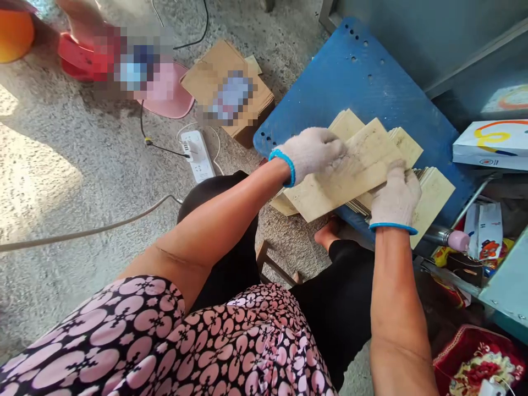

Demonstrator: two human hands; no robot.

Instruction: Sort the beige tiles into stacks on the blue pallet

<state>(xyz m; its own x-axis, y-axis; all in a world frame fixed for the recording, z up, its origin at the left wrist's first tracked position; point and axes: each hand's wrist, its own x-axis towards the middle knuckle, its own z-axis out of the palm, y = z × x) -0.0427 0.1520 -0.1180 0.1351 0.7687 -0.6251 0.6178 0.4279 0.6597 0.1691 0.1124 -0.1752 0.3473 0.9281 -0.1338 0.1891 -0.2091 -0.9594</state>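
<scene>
Both my hands wear white knit gloves with blue cuffs. My left hand (311, 151) lies closed over the top of a stack of thin tan sheets (358, 170), fingers pressed onto the uppermost sheet. My right hand (395, 197) grips the near edge of the same stack, fingers curled over it. The sheets are fanned out and rest on a blue board (363, 77) with small holes, tilted in front of my knees.
A white power strip (198, 155) with cables lies on the concrete floor at left, beside a brown cardboard box (210, 71) and a pink stool (173, 99). White printed boxes (490, 144) and packets sit at right. A red patterned cushion (480, 360) lies bottom right.
</scene>
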